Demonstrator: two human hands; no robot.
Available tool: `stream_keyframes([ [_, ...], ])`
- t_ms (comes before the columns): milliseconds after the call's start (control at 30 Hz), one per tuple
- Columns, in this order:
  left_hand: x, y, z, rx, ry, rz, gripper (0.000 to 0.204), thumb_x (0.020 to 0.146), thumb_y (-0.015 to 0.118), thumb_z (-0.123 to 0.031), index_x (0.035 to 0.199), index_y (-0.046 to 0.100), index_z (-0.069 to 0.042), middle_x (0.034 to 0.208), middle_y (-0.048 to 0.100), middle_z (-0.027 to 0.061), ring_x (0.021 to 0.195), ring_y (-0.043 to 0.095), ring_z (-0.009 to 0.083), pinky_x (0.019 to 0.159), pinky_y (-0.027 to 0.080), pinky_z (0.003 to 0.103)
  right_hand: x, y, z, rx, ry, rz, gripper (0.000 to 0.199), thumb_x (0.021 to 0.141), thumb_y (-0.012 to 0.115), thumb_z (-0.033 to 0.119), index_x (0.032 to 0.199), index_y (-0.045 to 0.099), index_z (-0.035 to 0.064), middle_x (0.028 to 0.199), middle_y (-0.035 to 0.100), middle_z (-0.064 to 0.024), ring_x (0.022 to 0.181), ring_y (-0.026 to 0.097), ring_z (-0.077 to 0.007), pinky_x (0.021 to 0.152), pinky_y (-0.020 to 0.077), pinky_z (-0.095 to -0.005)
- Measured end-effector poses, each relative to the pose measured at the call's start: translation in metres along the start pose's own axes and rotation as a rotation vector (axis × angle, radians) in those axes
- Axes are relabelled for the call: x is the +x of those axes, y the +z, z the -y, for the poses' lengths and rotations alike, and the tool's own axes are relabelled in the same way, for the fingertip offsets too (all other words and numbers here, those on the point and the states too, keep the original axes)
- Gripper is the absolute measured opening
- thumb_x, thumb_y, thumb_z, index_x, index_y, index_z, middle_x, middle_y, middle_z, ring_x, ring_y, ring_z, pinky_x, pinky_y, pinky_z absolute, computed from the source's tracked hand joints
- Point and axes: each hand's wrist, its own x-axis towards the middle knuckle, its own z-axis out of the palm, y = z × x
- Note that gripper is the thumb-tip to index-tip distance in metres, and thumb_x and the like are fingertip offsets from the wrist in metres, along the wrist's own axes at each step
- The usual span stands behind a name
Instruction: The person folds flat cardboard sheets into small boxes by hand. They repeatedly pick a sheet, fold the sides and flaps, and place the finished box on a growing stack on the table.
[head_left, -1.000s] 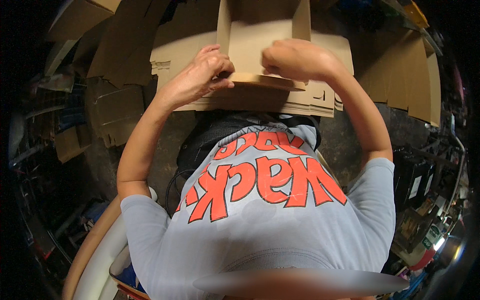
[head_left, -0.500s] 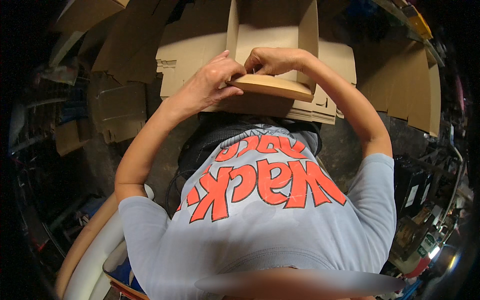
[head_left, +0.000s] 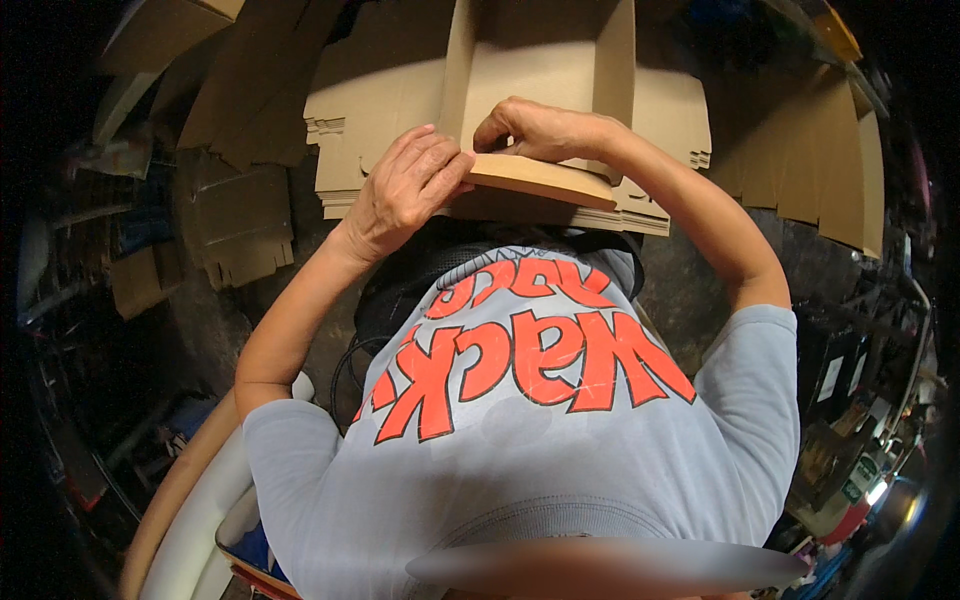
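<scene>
A brown cardboard box (head_left: 535,85), partly folded into shape, lies in front of me with its inside facing up. Its near wall (head_left: 545,182) bows outward toward my body. At the near left corner, my left hand (head_left: 410,190) is closed on the cardboard, fingers pressed together against the edge and the thumb mostly hidden. Just inside the near wall, my right hand (head_left: 545,130) bends its fingers down onto the cardboard, knuckles up. Its fingertips are hidden behind the wall's upper edge.
Beneath the box is a stack of flat cardboard blanks (head_left: 340,190). More cardboard sheets (head_left: 800,160) stand on the right, and others (head_left: 235,215) on the left. Long rolls (head_left: 205,500) lie at the lower left, and a black box (head_left: 825,370) stands at the right.
My left hand has turned from pinching the near wall's end to laying its fingers over the corner. The near wall sits slightly lower and more upright. My right hand stays inside it.
</scene>
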Motion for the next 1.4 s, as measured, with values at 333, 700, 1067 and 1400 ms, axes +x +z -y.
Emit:
stream_keyframes([
  [333, 0.008, -0.003, 0.001, -0.055, -0.09, 0.202, 0.025, 0.084, 0.07, -0.02, 0.098, 0.06, -0.002, 0.096, 0.055, 0.009, 0.097, 0.057, 0.0264, 0.101, 0.041, 0.048, 0.005, 0.001, -0.006, 0.116, 0.078, 0.035, 0.018, 0.088, 0.064, 0.01, 0.093, 0.065, -0.007, 0.068, 0.061, -0.0067, 0.063, 0.05, -0.0121, 0.059, 0.0439, -0.0301],
  [700, 0.008, 0.004, 0.009, -0.235, -0.164, 0.155, 0.023, 0.088, 0.067, -0.019, 0.104, 0.062, -0.003, 0.091, 0.057, 0.0108, 0.093, 0.059, 0.0284, 0.105, 0.039, 0.051, 0.009, 0.001, -0.011, -0.006, -0.013, 0.004, 0.017, 0.087, 0.065, 0.008, 0.093, 0.065, -0.0077, 0.073, 0.064, -0.0097, 0.067, 0.051, -0.0127, 0.063, 0.0451, -0.0312],
  [1067, 0.014, -0.001, 0.019, -0.279, -0.166, 0.383, 0.021, 0.093, 0.06, -0.023, 0.102, 0.064, -0.004, 0.094, 0.056, 0.0087, 0.1, 0.056, 0.027, 0.106, 0.034, 0.055, 0.006, -0.001, 0.003, -0.029, 0.021, 0.002, 0.017, 0.088, 0.066, 0.01, 0.087, 0.063, -0.0072, 0.067, 0.059, -0.0124, 0.065, 0.052, -0.0161, 0.063, 0.0447, -0.0331],
  [1400, 0.037, -0.018, 0.011, -0.211, -0.183, 0.59, 0.023, 0.095, 0.058, -0.026, 0.097, 0.063, -0.004, 0.092, 0.059, 0.0104, 0.099, 0.058, 0.0279, 0.109, 0.03, 0.059, -0.109, 0.008, 0.068, -0.585, 0.309, -0.152, 0.015, 0.081, 0.071, 0.018, 0.078, 0.063, 0.0051, 0.081, 0.06, -0.0116, 0.087, 0.061, -0.029, 0.088, 0.0426, -0.0404],
])
